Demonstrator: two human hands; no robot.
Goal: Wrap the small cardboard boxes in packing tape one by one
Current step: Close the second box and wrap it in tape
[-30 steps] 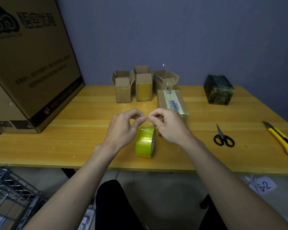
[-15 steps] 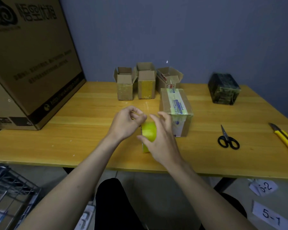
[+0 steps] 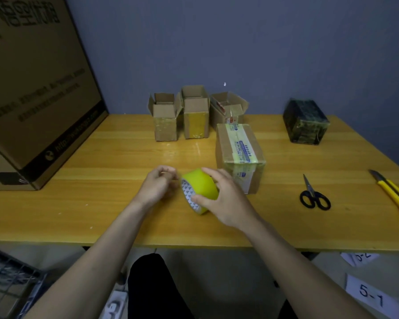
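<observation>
At the centre of the frame, a roll of yellow packing tape (image 3: 199, 187) is gripped by the right hand (image 3: 226, 199), with the thumb on the near rim and the fingers curled over the top. The roll is tilted, so that its white patterned core is turned toward the left of the frame. Just to the left of the roll, the left hand (image 3: 158, 185) is held with thumb and fingertips pinched together; whether a tape end is caught between them cannot be told.

Directly behind the right hand, a closed small cardboard box (image 3: 240, 155) sealed with printed tape is laid on the wooden table (image 3: 101, 180). Further up the frame, near the wall, three open small cardboard boxes (image 3: 189, 113) are stood side by side.

At the upper right of the table, a dark wrapped block (image 3: 305, 122) is placed. At the right of the frame, black scissors (image 3: 313, 196) are laid flat, and a yellow utility knife (image 3: 394, 194) is laid near the right edge. The upper left of the frame is occupied by a large printed carton (image 3: 37, 88). At the lower right, a paper label marked 5-1 (image 3: 371, 295) is seen on the floor.
</observation>
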